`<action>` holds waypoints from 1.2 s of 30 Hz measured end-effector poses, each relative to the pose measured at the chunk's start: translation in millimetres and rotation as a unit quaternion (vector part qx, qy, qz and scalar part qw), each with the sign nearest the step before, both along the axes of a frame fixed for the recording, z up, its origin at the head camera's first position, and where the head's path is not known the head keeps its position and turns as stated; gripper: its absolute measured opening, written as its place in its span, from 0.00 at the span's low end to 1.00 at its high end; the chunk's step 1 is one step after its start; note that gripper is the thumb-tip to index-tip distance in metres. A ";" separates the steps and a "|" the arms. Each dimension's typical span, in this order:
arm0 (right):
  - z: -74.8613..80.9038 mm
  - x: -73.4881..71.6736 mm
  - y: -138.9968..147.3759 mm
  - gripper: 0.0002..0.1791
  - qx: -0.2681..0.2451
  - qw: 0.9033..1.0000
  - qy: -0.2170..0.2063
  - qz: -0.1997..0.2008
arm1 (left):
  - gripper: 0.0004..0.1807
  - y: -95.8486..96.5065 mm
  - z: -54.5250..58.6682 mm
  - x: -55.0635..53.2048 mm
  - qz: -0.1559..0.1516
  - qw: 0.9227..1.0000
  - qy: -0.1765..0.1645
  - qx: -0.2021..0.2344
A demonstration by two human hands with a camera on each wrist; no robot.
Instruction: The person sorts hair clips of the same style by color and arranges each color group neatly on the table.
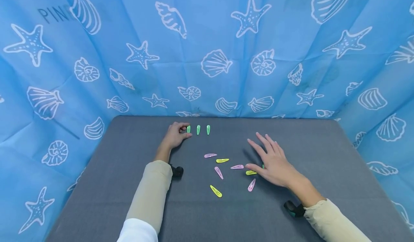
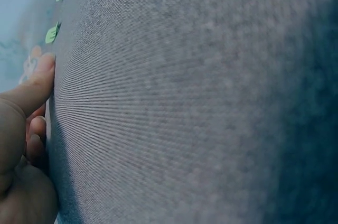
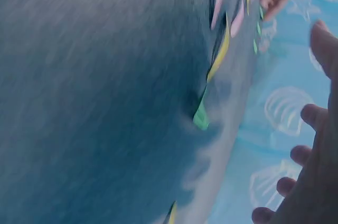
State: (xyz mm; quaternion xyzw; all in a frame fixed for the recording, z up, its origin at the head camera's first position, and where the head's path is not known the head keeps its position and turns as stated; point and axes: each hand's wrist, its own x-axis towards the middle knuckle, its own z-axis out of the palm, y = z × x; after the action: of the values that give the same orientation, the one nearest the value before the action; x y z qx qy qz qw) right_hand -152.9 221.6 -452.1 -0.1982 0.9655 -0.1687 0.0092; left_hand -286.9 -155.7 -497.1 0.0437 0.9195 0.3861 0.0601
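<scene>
At the far left of the table, my left hand (image 1: 176,134) pinches a green hair clip (image 1: 188,129) between thumb and fingers. Two more green clips, the nearer one (image 1: 198,129) and the farther one (image 1: 208,129), lie to its right in a row. In the left wrist view the thumb (image 2: 45,68) hides the pinched clip. My right hand (image 1: 273,163) hovers with spread fingers and holds nothing. Under it lie a yellow clip (image 1: 251,172) and a green clip (image 3: 200,119), the latter mostly hidden by the hand in the head view.
Pink clips, such as one (image 1: 219,172) and another (image 1: 251,185), lie scattered mid-table with yellow clips (image 1: 216,191). A further yellow clip (image 3: 172,213) shows low in the right wrist view. Behind the grey table (image 1: 200,220) hangs a blue shell-print curtain (image 1: 200,30).
</scene>
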 end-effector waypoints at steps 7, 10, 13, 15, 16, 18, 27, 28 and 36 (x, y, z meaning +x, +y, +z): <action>-5.5 6.4 27.0 0.47 -0.045 0.999 -0.017 -0.016 | 0.28 -4.1 -3.9 0.4 -0.004 1.000 -0.004 -0.003; -7.2 7.8 34.2 0.44 -0.061 0.998 -0.006 -0.010 | 0.28 -5.0 -2.1 0.1 -0.003 1.000 -0.005 0.003; -8.6 8.6 38.0 0.39 -0.065 0.998 0.001 -0.003 | 0.28 -5.6 0.1 -0.1 -0.001 1.000 -0.007 0.004; -9.3 9.1 39.4 0.34 -0.066 0.998 0.002 -0.001 | 0.28 -5.7 0.8 -0.3 0.000 1.000 -0.008 0.003; -9.7 9.2 39.8 0.31 -0.065 0.998 0.003 0.002 | 0.28 -5.6 1.0 -0.4 -0.001 1.000 -0.008 0.001; -10.3 9.3 40.0 0.27 -0.063 0.998 0.002 0.004 | 0.28 -5.6 0.8 -0.8 0.000 1.000 -0.009 0.001; -10.8 9.9 37.7 0.18 -0.035 0.999 -0.007 0.009 | 0.28 -4.4 0.3 -1.9 0.003 1.000 -0.011 0.009; -10.7 9.5 37.6 0.16 -0.034 0.999 -0.007 0.012 | 0.28 -4.3 0.4 -2.1 0.003 1.000 -0.010 0.010; -9.1 7.4 41.5 0.13 -0.078 0.996 -0.036 0.015 | 0.28 -0.9 1.5 -2.5 0.003 1.000 -0.011 0.008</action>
State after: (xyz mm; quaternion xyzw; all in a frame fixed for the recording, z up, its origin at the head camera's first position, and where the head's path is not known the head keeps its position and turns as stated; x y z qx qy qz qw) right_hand -145.5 263.1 -461.2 -0.2065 0.9454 -0.2501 0.0311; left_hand -289.4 -156.5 -495.6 0.0369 0.9159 0.3937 0.0688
